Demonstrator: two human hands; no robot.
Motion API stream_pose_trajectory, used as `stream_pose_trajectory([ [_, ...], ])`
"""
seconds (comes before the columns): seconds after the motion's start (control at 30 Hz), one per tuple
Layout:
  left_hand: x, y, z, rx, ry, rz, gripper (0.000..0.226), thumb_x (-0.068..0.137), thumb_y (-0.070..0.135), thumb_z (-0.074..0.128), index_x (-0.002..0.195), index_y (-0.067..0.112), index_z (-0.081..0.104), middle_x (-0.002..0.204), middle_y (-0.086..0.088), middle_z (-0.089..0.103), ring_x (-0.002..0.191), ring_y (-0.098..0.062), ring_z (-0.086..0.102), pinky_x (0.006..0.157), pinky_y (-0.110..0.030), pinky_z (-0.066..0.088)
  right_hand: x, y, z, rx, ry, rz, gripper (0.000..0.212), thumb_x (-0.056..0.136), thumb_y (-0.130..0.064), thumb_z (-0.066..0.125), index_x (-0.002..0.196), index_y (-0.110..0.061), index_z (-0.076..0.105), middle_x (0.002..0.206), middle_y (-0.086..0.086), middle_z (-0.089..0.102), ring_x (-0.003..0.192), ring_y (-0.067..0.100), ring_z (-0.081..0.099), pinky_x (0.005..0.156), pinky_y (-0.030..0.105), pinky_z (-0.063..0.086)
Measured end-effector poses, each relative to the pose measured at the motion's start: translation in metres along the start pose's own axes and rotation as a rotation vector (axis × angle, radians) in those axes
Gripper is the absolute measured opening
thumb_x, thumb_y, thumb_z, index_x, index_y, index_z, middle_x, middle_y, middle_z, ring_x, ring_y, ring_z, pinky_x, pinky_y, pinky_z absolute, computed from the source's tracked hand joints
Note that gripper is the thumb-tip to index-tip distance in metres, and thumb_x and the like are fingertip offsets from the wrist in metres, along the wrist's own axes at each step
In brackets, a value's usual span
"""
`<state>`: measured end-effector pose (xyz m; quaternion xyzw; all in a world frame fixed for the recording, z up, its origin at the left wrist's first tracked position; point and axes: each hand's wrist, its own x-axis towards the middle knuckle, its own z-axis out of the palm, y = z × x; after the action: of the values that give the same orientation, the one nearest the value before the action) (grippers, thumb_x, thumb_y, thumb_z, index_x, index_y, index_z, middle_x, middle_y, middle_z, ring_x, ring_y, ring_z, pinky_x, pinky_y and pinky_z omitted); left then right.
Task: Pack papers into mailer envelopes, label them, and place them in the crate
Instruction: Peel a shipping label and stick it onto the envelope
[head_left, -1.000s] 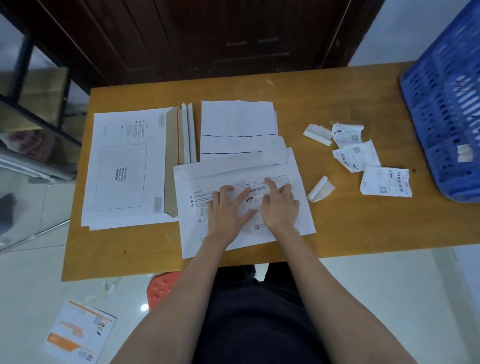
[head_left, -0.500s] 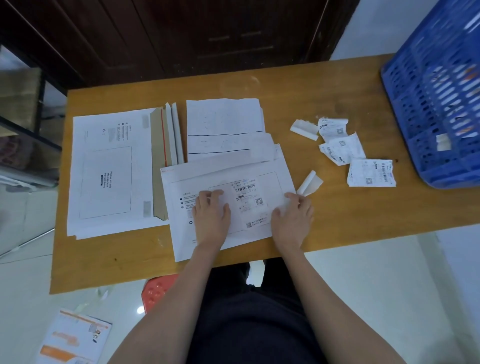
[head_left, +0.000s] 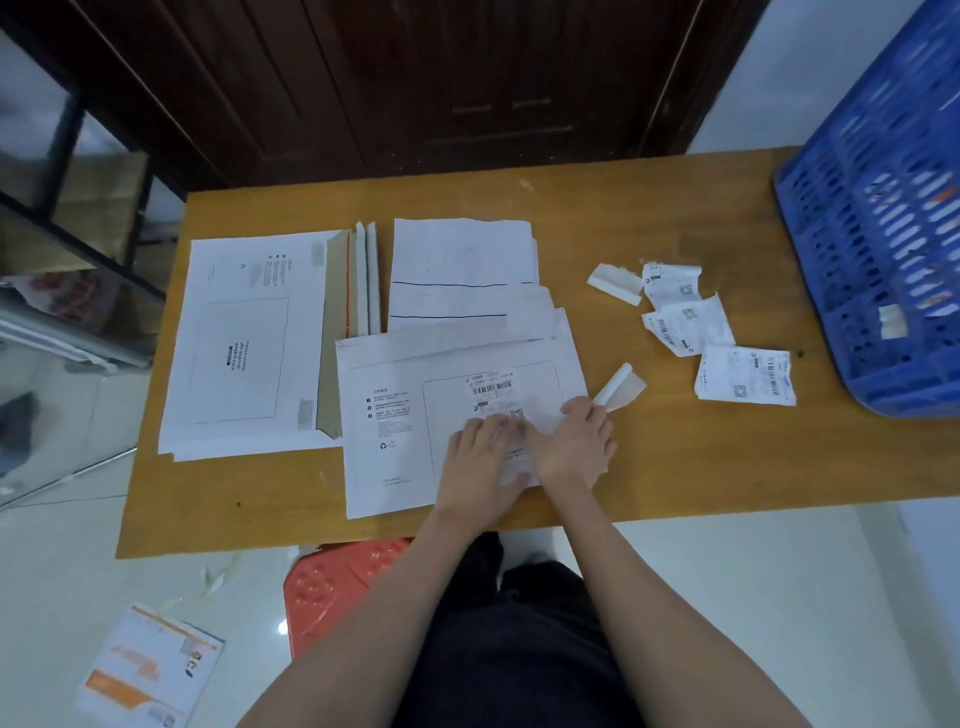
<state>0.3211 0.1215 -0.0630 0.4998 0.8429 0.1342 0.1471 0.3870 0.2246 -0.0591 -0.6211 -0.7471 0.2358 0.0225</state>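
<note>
— Mailer envelope (head_left: 395, 415) first: where is it lying?

— It is lying flat at the near edge of the wooden table (head_left: 675, 467), at about six o'clock, right in front of the person. A shipping label (head_left: 493, 387) is sitting inside its printed address box.

— Why are both hands resting on it?

— They are probably smoothing the label down so it sticks without creases. The left hand (head_left: 480, 454) is lying flat over the label's lower part, fingers straight and close together, pressing and gripping nothing. The right hand (head_left: 571, 447) is pressing just beside it, fingers spread and fairly flat, reaching toward the envelope's right edge; it is holding nothing either.

— And everything else?

— Spare envelopes (head_left: 249, 343) are stacked at nine o'clock, papers (head_left: 462, 265) are waiting at twelve, and loose labels (head_left: 743, 374) with peeled backing strips (head_left: 621, 389) are scattered at two o'clock, all within easy reach. The blue crate (head_left: 883, 260) is standing at three o'clock, on the table's right end, where the finished mailer should be going.
</note>
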Motion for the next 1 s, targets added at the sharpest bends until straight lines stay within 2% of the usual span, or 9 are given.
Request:
stream_pose_trajectory([
  [0.13,-0.008,-0.001,-0.002,-0.019,0.12,-0.142,0.049,0.08,0.04,0.048,0.119,0.011,0.057,0.119,-0.006,0.054,0.108,-0.026,0.049,0.089,-0.038,0.042,-0.001,0.004,-0.005,0.013,0.026,0.02,0.047,0.078,-0.035,0.068,0.114,-0.015,0.047,0.121,0.008,0.045,0.11,0.027,0.041,0.089,0.035,0.029],
  [0.23,-0.011,0.0,-0.007,-0.009,0.152,-0.316,0.037,0.077,0.021,0.064,0.111,0.009,0.058,0.11,-0.01,0.053,0.101,-0.029,0.052,0.084,-0.039,0.044,-0.009,0.01,-0.007,-0.016,0.058,0.058,0.067,0.069,-0.041,0.075,0.122,-0.015,0.044,0.125,0.009,0.042,0.113,0.028,0.038,0.089,0.036,0.03],
  [0.33,-0.014,0.003,-0.011,0.006,0.093,-0.424,0.038,0.077,0.014,0.063,0.114,0.008,0.055,0.113,-0.011,0.051,0.102,-0.029,0.05,0.084,-0.038,0.042,-0.01,0.015,-0.011,-0.036,0.038,0.102,0.078,0.066,-0.047,0.077,0.127,-0.015,0.042,0.129,0.009,0.043,0.116,0.028,0.038,0.091,0.039,0.03],
  [0.47,-0.02,0.011,-0.011,0.031,0.023,-0.471,0.04,0.084,0.018,0.055,0.123,0.012,0.048,0.122,-0.007,0.044,0.109,-0.025,0.043,0.088,-0.033,0.039,-0.007,0.018,-0.018,-0.006,0.012,0.14,0.073,0.066,-0.038,0.079,0.127,-0.017,0.043,0.126,0.007,0.048,0.114,0.027,0.042,0.091,0.038,0.03],
  [0.57,-0.016,0.018,-0.016,-0.037,0.076,-0.479,0.037,0.084,0.015,0.056,0.121,0.011,0.05,0.121,-0.007,0.044,0.109,-0.024,0.045,0.088,-0.034,0.041,-0.007,0.016,-0.025,0.06,0.029,0.143,0.061,0.067,-0.024,0.074,0.122,-0.019,0.047,0.12,0.007,0.049,0.112,0.026,0.043,0.09,0.036,0.031],
  [0.67,0.003,0.029,-0.028,-0.18,0.165,-0.37,0.033,0.082,0.011,0.058,0.115,0.008,0.056,0.118,-0.009,0.047,0.106,-0.027,0.05,0.083,-0.037,0.046,-0.005,0.015,-0.034,0.239,-0.097,0.179,0.049,0.072,-0.023,0.068,0.119,-0.02,0.055,0.114,0.005,0.05,0.103,0.026,0.052,0.086,0.036,0.042],
  [0.77,0.036,0.053,-0.049,-0.16,0.104,-0.293,0.038,0.092,0.03,0.053,0.125,0.011,0.05,0.125,-0.007,0.046,0.113,-0.025,0.049,0.089,-0.035,0.044,-0.001,0.014,-0.052,0.574,-0.223,0.242,0.022,0.076,-0.02,0.06,0.097,-0.016,0.067,0.097,0.006,0.063,0.081,0.022,0.059,0.068,0.029,0.047],
  [0.87,0.066,0.084,-0.07,-0.046,-0.098,-0.34,0.072,0.091,0.061,0.04,0.141,0.01,0.03,0.143,-0.01,0.031,0.126,-0.029,0.041,0.096,-0.043,0.041,0.007,0.017,-0.075,0.747,-0.36,0.287,0.011,0.079,-0.013,0.055,0.071,-0.011,0.062,0.074,0.008,0.059,0.073,0.021,0.05,0.06,0.028,0.036],
  [1.0,0.086,0.113,-0.087,0.003,-0.207,-0.38,0.097,0.08,0.072,0.048,0.149,0.015,0.01,0.155,-0.012,0.013,0.124,-0.037,0.044,0.086,-0.037,0.042,0.015,0.021,-0.094,0.993,-0.514,0.376,0.006,0.079,-0.01,0.053,0.075,-0.012,0.058,0.08,0.007,0.058,0.078,0.022,0.054,0.067,0.033,0.041],
])
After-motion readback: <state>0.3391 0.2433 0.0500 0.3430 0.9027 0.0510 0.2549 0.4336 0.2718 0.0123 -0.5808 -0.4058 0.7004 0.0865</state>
